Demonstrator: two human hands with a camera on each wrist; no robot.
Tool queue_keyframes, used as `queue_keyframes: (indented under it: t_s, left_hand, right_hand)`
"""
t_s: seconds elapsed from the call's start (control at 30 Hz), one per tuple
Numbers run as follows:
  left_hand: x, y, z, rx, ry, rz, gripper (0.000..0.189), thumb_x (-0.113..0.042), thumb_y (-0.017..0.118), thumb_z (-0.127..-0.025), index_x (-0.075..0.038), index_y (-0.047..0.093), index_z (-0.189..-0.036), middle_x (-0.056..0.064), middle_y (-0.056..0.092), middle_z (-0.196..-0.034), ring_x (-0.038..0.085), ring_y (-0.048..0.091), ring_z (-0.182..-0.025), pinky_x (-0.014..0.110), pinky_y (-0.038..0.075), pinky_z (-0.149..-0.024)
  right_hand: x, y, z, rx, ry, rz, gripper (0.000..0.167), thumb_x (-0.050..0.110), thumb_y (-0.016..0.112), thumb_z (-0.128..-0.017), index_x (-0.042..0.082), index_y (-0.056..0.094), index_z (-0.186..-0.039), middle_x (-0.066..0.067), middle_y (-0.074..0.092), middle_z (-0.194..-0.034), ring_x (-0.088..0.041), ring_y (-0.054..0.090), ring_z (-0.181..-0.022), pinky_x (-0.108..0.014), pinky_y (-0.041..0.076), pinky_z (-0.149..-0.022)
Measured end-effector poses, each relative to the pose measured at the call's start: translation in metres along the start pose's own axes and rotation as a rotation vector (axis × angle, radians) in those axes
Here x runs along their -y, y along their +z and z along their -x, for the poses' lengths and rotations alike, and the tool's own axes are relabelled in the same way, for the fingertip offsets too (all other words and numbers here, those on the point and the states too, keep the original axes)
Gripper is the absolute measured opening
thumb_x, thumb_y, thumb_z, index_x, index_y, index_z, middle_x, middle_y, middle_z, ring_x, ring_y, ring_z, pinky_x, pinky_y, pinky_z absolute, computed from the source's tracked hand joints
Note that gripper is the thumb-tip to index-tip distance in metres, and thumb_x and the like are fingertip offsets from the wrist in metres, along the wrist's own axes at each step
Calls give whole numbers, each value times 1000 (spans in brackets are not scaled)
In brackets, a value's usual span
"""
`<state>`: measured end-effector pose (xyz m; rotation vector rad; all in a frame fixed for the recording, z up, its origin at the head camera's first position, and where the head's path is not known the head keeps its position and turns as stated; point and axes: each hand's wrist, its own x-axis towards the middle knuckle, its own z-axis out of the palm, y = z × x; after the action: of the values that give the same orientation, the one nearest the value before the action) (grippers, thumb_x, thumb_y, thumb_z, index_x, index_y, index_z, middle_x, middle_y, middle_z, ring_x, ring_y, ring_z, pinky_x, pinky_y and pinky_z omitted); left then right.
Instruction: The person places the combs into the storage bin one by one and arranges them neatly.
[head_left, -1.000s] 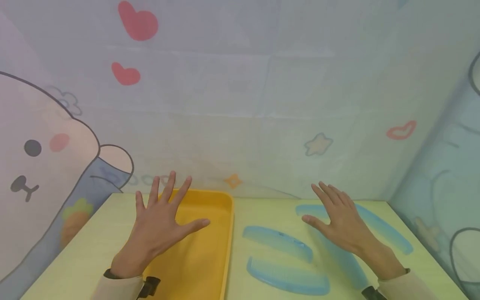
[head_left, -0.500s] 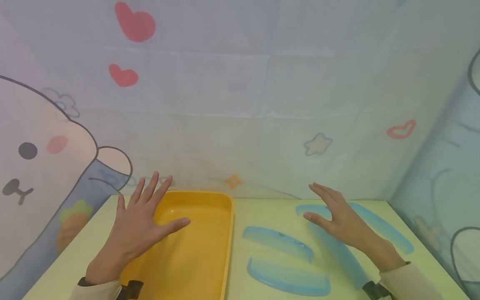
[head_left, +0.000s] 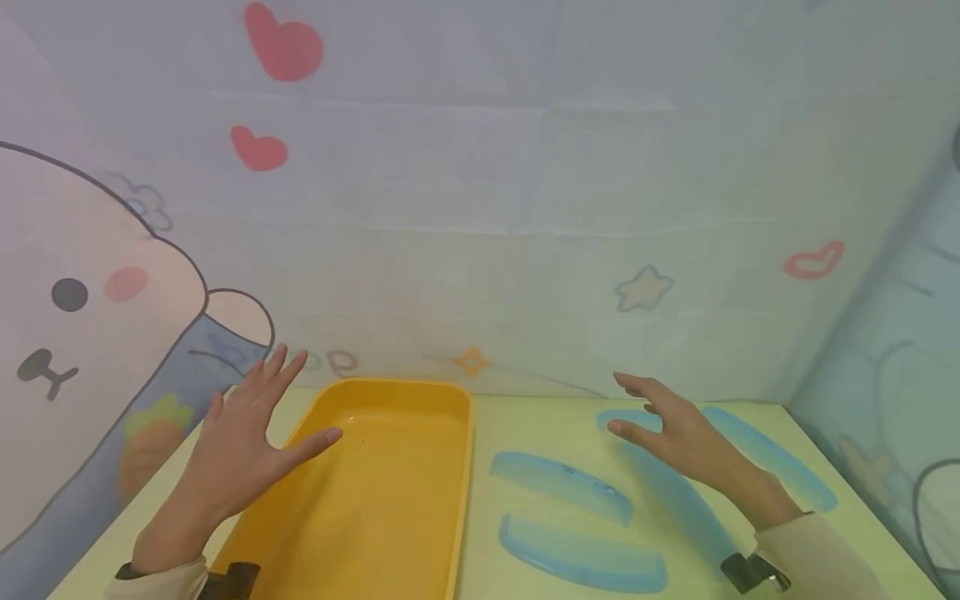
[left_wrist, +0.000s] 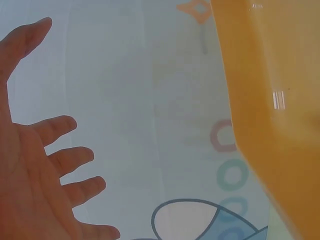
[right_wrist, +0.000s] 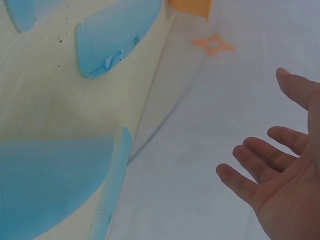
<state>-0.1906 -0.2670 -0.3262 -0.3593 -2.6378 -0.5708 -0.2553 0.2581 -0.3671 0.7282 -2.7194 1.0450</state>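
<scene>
My left hand [head_left: 243,454] hovers over the left side of the yellow tray [head_left: 467,467], thumb and fingers spread, holding nothing. Across the table my right hand [head_left: 686,437] is raised over the blue combs, its fingers relaxed and its palm turned inward. Beneath it lies a long comb [head_left: 682,508], partly covered by the hand. Another comb [head_left: 780,458] slants along the far right. Between tray and right hand lie a comb with dark markings [head_left: 562,483] and, nearer the front, a comb with its teeth facing away [head_left: 585,558]. In the right wrist view the fingers [right_wrist: 237,182] touch nothing.
A pale yellow-green table [head_left: 540,425] carries the tray and combs. A printed cloth backdrop [head_left: 480,250] with hearts and a bear rises right behind the table's far edge. A side cloth [head_left: 900,375] stands along the right.
My left hand has moved left, from over the middle of the tray to its left side. The right hand has turned slightly, its palm more inward. The combs have stayed in place.
</scene>
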Motion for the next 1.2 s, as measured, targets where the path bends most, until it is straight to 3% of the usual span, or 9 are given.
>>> queue_keyframes:
  t_s: [0.3,0.4,0.5,0.6,0.73,1.0,1.1,1.13,1.2]
  left_hand:
    - [22,-12,3,-42,18,118,101,-44,84,-92,-12,28,-170,19,23,-173,57,26,-151,86,10,-111]
    - [29,-16,5,-26,-10,136,101,-43,83,-94,-16,24,-172,17,21,-174,57,27,-150,81,23,-112]
    - [36,-21,11,-54,-73,39,100,-51,82,-93,-24,26,-172,11,29,-173,50,62,-116,56,57,-78]
    - [43,-26,16,-86,-121,-37,99,-55,82,-90,-29,30,-170,5,36,-170,46,66,-99,35,39,-49]
    - [54,-26,21,-89,-111,-4,95,-48,85,-90,-26,36,-169,10,40,-167,55,56,-125,36,43,-59]
    - [73,-15,27,-95,-91,7,87,-40,87,-90,-20,45,-164,21,56,-151,54,65,-115,32,41,-50]
    - [81,-13,28,-69,-112,71,85,-36,86,-91,-20,45,-164,25,57,-149,55,62,-120,48,55,-65]
    - [85,-13,29,-67,-116,98,85,-34,87,-91,-21,46,-164,24,57,-150,42,65,-124,44,58,-73]
    - [91,-12,29,-50,-114,128,84,-31,87,-91,-19,47,-164,25,56,-151,43,64,-125,45,58,-90]
  right_hand:
    - [-7,2,-6,38,-19,-41,67,38,73,-103,9,47,-159,-17,51,-157,-44,55,-136,-63,49,-106]
    - [-11,3,-7,53,-26,-70,65,35,73,-103,9,49,-157,-17,53,-155,-40,54,-138,-60,49,-108]
    - [-15,6,-9,75,-25,-111,62,33,74,-103,8,52,-154,-16,55,-153,-38,55,-137,-59,49,-109]
    - [-19,9,-11,95,-27,-153,58,31,75,-102,6,55,-151,-15,58,-150,-38,56,-136,-58,49,-109]
    - [-25,13,-14,125,-12,-183,54,29,76,-102,5,59,-147,-15,62,-145,-40,58,-133,-50,53,-106]
    - [-28,20,-19,164,-16,-209,50,26,75,-103,1,61,-144,-12,68,-133,-44,62,-123,-33,57,-97]
    - [-29,23,-20,175,-20,-217,50,25,75,-103,1,61,-144,-13,67,-133,-44,62,-123,-31,57,-96]
    - [-29,23,-20,178,-21,-218,50,25,75,-103,1,62,-144,-13,67,-133,-45,62,-123,-31,57,-96]
    - [-31,25,-21,182,-26,-215,49,25,75,-103,1,62,-144,-15,67,-134,-43,62,-122,-31,57,-96]
